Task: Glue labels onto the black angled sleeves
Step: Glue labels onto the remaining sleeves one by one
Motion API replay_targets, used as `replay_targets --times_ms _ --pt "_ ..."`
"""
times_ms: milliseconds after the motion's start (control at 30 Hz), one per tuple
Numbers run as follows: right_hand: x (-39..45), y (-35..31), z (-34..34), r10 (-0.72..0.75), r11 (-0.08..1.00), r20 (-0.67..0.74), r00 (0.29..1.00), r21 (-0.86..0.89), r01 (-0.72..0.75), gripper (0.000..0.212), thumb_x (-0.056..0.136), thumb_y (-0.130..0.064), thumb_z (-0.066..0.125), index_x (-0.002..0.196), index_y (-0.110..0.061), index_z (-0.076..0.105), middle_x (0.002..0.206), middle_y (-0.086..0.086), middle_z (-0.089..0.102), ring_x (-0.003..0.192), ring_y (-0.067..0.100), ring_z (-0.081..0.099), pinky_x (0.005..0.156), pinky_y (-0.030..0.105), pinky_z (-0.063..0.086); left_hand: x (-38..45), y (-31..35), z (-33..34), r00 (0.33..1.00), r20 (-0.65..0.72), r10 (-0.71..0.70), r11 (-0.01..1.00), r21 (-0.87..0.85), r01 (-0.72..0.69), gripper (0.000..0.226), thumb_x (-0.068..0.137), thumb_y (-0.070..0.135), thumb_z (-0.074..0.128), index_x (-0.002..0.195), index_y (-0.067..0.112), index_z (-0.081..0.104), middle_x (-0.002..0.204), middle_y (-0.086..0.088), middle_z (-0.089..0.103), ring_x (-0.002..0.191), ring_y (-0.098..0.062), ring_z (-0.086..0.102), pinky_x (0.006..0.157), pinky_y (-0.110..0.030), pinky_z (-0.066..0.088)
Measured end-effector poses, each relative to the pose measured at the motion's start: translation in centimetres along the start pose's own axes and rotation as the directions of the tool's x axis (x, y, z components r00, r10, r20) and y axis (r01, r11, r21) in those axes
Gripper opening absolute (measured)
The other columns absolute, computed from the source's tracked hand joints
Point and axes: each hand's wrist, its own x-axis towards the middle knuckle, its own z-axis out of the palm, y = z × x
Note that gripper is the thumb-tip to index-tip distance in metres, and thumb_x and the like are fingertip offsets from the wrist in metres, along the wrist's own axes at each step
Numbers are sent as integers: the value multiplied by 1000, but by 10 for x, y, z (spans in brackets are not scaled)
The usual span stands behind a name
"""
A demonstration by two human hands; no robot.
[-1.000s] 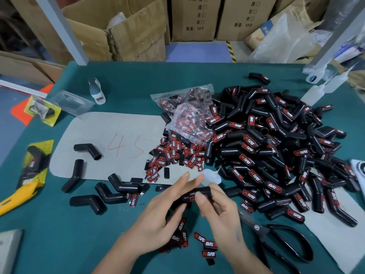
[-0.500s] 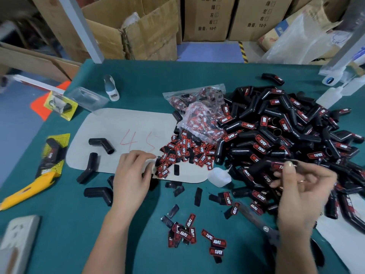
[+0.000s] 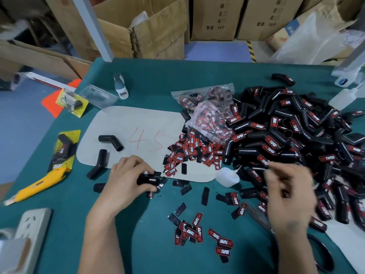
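The left hand (image 3: 126,180) had its grip curled round a bare black angled sleeve (image 3: 148,178), held just above the green table (image 3: 158,76) at the near edge of the grey mat (image 3: 138,119). The sleeve looked light, glossy and probably rubbery, a bent tube best taken on one straight leg, leaving the other free for a label. The right hand (image 3: 288,194), blurred, hovered beside the pile of labelled sleeves (image 3: 296,139); its grip could not be read. Loose labels (image 3: 189,153), small, flat, red-and-black, would likely need a fingertip pinch by the edges.
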Motion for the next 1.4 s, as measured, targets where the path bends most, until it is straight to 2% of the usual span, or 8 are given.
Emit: replay_targets --times_ms 100,300,433,533,600,767,1067,1400 --pt "-4 -9 13 96 983 361 928 -184 -30 51 84 -66 62 131 -47 54 114 -28 52 98 -7 54 68 16 41 0 2 0 1000 30 -5 999 36 4 35 71 23 96 100 24 76 109 11 54 109 -25 49 93 -42 40" --pt "-17 -16 34 113 917 424 898 -392 69 33 88 -43 75 117 -35 63 92 -38 40 94 17 64 58 31 40 -2 7 -5 968 -236 84 972 -195 -132 17 95 35 75 109 26 73 109 12 63 111 -17 54 100 -30 42" --pt "-19 -14 32 158 973 381 911 -217 -78 26 93 -28 73 114 -42 65 106 -30 58 109 7 60 81 32 50 -6 43 2 989 -146 -38 460 -881 -112 21 104 26 54 119 17 65 104 -4 75 100 -21 72 92 -27 55" --pt "-19 -21 27 211 940 387 898 170 -295 28 98 -22 70 108 -48 64 118 -19 61 114 7 63 90 15 49 -5 68 15 1000 -23 -20 88 -996 -21 28 105 18 44 124 5 60 95 -15 74 88 -29 74 81 -37 61" --pt "-19 -27 22 228 820 441 868 394 -415 24 100 -25 66 112 -46 66 121 -7 61 112 15 69 90 22 56 -3 76 21 999 44 -8 8 -999 44 33 106 21 47 134 12 61 98 -18 72 88 -30 73 81 -39 61" --pt "-19 -36 14 267 693 458 848 520 -500 39 89 -25 73 126 -36 66 116 3 72 95 33 78 77 31 63 -6 84 34 994 73 83 92 -994 65 40 109 20 47 148 26 52 108 -16 67 93 -27 66 84 -36 55" --pt "-22 -26 8 369 643 376 850 557 -526 38 67 -38 87 102 -37 69 103 1 72 84 15 68 69 21 58 -12 92 38 994 -69 86 437 -894 -100 39 106 20 54 141 36 55 126 -6 72 88 -10 58 82 -18 47" --pt "-28 -49 12 141 860 251 957 448 -245 43 72 -28 84 104 -50 67 104 -19 67 84 -3 66 62 11 52 -15 93 49 975 -215 -61 582 -801 -140 28 100 33 63 127 40 61 107 0 75 84 -16 67 80 -30 55"
